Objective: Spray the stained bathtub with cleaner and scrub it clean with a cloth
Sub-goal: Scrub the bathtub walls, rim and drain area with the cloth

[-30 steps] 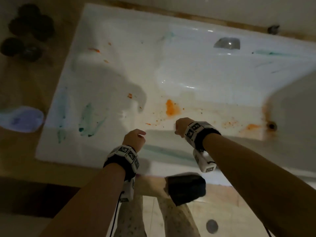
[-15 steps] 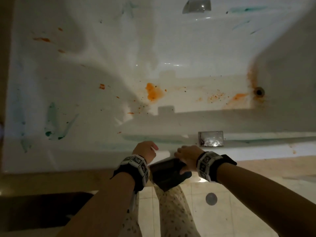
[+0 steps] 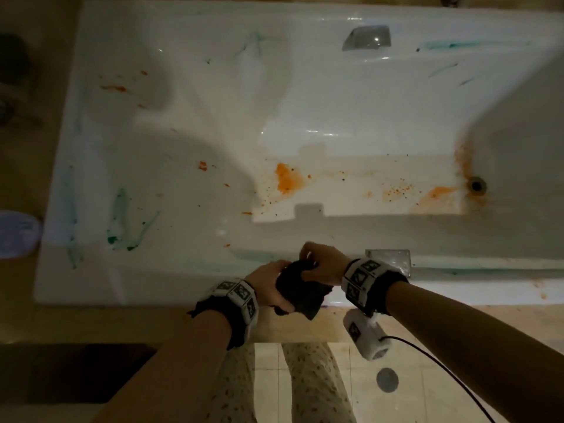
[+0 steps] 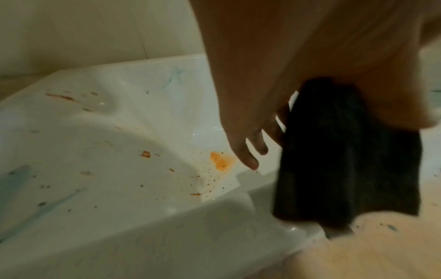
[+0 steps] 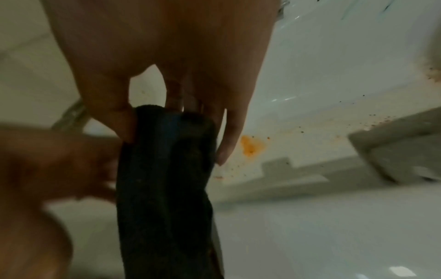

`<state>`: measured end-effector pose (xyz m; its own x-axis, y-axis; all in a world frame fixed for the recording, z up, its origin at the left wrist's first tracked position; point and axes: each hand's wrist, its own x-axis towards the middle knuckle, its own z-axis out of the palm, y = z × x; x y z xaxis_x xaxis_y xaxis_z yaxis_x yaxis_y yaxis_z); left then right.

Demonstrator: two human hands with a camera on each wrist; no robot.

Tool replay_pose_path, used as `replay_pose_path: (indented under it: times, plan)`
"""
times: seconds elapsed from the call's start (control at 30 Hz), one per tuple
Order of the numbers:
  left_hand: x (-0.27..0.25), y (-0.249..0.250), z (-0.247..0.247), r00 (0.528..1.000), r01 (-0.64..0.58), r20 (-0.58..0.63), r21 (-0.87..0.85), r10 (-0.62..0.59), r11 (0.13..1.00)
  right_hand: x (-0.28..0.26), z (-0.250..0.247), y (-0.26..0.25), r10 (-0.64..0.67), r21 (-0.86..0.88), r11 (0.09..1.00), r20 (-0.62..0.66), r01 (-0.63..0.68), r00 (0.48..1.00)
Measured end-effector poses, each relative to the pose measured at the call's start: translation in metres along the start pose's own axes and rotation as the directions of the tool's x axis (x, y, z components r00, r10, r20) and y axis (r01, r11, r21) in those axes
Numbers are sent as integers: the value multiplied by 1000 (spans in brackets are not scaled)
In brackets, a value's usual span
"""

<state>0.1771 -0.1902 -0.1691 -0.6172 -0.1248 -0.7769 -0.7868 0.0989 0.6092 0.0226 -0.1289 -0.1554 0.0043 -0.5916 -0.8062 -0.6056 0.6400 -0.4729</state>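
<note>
The white bathtub (image 3: 305, 96) fills the head view, with an orange stain (image 3: 287, 181) on its floor, more orange near the drain (image 3: 476, 185) and green smears (image 3: 122, 221) at the left end. A dark cloth (image 3: 300, 291) hangs bunched just above the near rim. My right hand (image 3: 320, 267) pinches its top between thumb and fingers (image 5: 229, 143). My left hand (image 3: 268, 285) grips it from the left and below. The cloth (image 4: 346, 151) (image 5: 164, 188) hangs down in both wrist views. No spray bottle is in view.
A metal plate (image 3: 389, 261) sits on the near rim beside my right wrist. A bluish object (image 3: 18, 236) lies on the ledge left of the tub, with dark shapes (image 3: 12, 59) further back. My legs and a floor drain (image 3: 387, 380) are below.
A second ago both hands were empty over the tub and the cloth lay by the near rim. My right hand reached it, and now both hands hold it lifted.
</note>
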Motion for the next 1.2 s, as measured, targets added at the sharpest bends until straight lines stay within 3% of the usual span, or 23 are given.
replay_pose_path:
  times: [0.07, 0.1, 0.2, 0.27, 0.4, 0.5, 0.6, 0.73, 0.83, 0.9, 0.97, 1.07, 1.2]
  plan:
    - [-4, 0, -3, 995, -50, -91, -66, 44, 997, 7, -16, -24, -43, 107, 993, -55, 49, 998]
    - [-8, 2, -8, 984, -18, -178, -59, 8, 998, 10, -25, -35, -61, 134, 988, -80, 72, 995]
    - [-24, 5, -34, 898, 83, -428, -69, -105, 994, 15, -50, -68, -120, 124, 982, -147, 139, 982]
    - [-41, 7, -59, 851, 68, -510, -122, -121, 990, 16, -66, -92, -162, 99, 978, -185, 183, 969]
    - [-81, 9, -117, 769, 9, -623, -213, -143, 977, 19, -93, -134, -207, 237, 934, -246, 266, 947]
    - [-120, 9, -164, 671, -1, -729, -189, -139, 982, 16, -107, -169, -238, 371, 864, -293, 339, 926]
    - [-164, 15, -218, 563, 65, -819, -89, -110, 994, 12, -114, -213, -310, 373, 820, -347, 433, 885]
    - [-197, 28, -291, 501, 214, -862, 38, -76, 976, 13, -120, -288, -400, 486, 713, -311, 505, 862]
    - [-190, 32, -325, 451, 188, -892, 57, -35, 980, 34, -129, -340, -369, 587, 675, -256, 446, 894]
    - [-176, 28, -340, 468, 108, -884, 53, -4, 993, 57, -137, -365, -331, 595, 689, -249, 413, 910]
    - [-167, 25, -352, 564, -46, -822, 63, 78, 997, 80, -148, -379, -323, 553, 722, -264, 417, 909]
    - [-161, 6, -386, 628, -259, -757, 16, 181, 966, 124, -167, -399, -303, 560, 728, -254, 395, 919]
    - [-152, -16, -447, 740, -302, -651, -99, 168, 948, 171, -187, -424, -267, 590, 714, -266, 376, 926]
